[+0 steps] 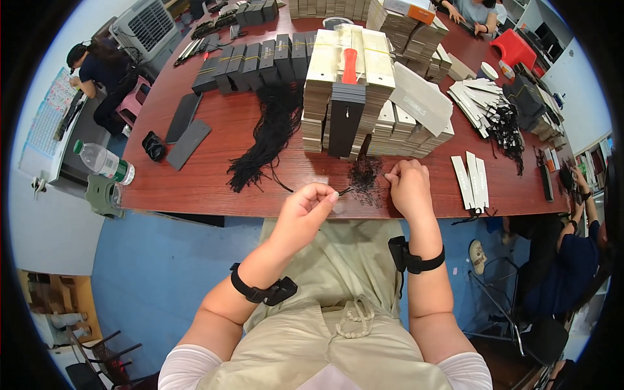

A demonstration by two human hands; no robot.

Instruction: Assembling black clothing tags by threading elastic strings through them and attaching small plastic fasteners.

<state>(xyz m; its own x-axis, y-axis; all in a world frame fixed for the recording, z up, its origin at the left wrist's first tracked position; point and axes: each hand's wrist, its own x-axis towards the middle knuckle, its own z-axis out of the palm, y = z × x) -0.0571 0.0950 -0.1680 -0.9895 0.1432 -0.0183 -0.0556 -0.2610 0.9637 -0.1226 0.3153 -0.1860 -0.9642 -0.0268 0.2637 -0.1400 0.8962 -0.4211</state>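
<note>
Thumb and fingertips of my left hand [304, 211] pinch a thin black cord [345, 191], whose tip sticks out toward the right. My right hand [411, 187] is closed, its fingertips pressed together beside a loose heap of small thin black pieces [365, 177]; whether it holds one is too small to tell. Left of the heap lies a thick bundle of black cords [276, 127]. Behind it stand tall banded stacks of flat card tags [320, 75], with a dark box [346, 123] and a red-handled tool [350, 65] against them. Several white tags with black cords [473, 179] lie right of my right hand.
Dark banded tag stacks [260, 60] line the back left. Two dark cards [188, 144] and a plastic bottle [104, 161] are at the left. A pile of white tags [478, 101] with cords lies at the right. Other people sit around the table and room.
</note>
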